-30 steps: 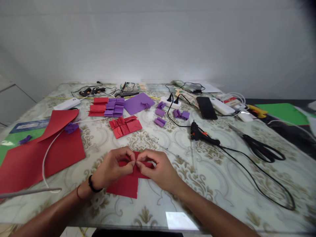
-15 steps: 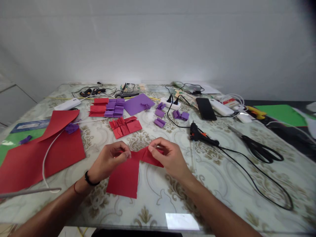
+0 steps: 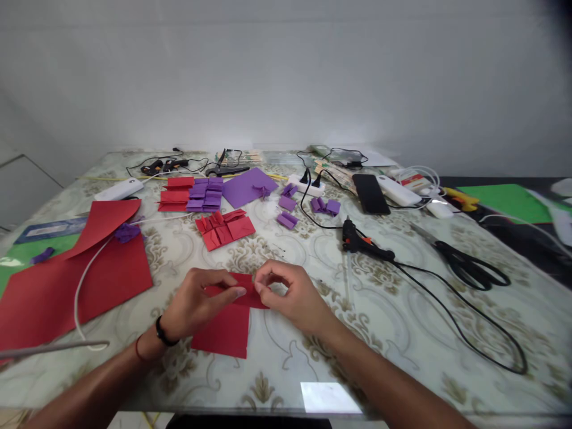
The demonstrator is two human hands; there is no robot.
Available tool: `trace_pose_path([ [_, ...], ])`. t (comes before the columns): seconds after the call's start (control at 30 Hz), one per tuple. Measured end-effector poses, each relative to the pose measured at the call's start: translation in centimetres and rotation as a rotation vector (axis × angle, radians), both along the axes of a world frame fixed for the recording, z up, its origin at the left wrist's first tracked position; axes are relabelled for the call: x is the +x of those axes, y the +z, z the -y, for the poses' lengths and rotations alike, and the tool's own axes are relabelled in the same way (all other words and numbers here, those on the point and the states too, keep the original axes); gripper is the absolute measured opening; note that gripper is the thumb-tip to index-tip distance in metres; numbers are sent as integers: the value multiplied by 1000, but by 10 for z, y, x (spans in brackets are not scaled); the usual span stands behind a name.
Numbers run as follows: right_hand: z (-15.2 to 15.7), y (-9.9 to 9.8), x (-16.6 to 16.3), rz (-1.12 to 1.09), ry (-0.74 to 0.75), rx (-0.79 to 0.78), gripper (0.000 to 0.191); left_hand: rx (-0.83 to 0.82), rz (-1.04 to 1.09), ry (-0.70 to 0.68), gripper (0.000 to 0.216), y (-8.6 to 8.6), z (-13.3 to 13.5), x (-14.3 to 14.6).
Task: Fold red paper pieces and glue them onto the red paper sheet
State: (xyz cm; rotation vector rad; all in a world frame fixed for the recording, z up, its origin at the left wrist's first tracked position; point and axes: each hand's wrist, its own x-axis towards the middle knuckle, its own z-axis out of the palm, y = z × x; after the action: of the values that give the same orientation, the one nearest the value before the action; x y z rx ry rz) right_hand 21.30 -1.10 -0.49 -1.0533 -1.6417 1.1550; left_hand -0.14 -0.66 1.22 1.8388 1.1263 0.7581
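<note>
My left hand (image 3: 199, 304) and my right hand (image 3: 292, 298) both pinch a small red paper piece (image 3: 245, 292), thumb against fingertips at either side of a crease. Much of that piece is hidden behind my fingers. Under my left hand a red paper square (image 3: 223, 339) lies flat on the table. Just beyond the hands sits a group of folded red papers (image 3: 227, 231). Farther back, joined red folds (image 3: 174, 199) stand beside purple folds (image 3: 205, 195).
A black glue gun (image 3: 366, 245) and black-handled scissors (image 3: 465, 262) lie to the right, the gun's cord curving toward the front. Large red sheets (image 3: 107, 274) cover the left side. A phone (image 3: 370, 193), a power strip (image 3: 306, 185) and loose purple folds (image 3: 287, 220) are behind.
My right hand has moved left and slightly down, closer to my left hand, bringing the small red paper over the upper part of the red square.
</note>
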Motion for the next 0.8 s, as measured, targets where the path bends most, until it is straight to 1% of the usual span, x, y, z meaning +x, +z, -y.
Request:
trace_pose_path([
  [0.17, -5, 4, 7, 9, 1, -43, 5, -78, 78, 6, 27, 0, -6, -10],
  [0.23, -7, 5, 10, 2, -5, -67, 5, -130, 148, 37, 28, -2, -8, -14],
  [0.33, -10, 6, 12, -32, -20, -88, 5, -207, 278, 121, 31, -5, -10, -15],
  [0.43, -10, 5, 10, -67, -23, -83, 4, -240, 324, 153, 33, -6, -9, -13],
  [0.53, -6, 3, 6, -54, -28, -89, 8, -254, 266, 79, 30, -5, -8, -8],
  [0.63, -3, 0, 2, -7, 7, -76, 8, -199, 116, -5, 24, -4, -7, -5],
  [0.73, -1, -2, -1, 14, 64, -46, 6, -115, -40, -21, 23, -4, -6, -3],
  [0.8, 0, -2, -1, 15, 77, -39, 6, -73, -117, -22, 25, -4, -5, -2],
])
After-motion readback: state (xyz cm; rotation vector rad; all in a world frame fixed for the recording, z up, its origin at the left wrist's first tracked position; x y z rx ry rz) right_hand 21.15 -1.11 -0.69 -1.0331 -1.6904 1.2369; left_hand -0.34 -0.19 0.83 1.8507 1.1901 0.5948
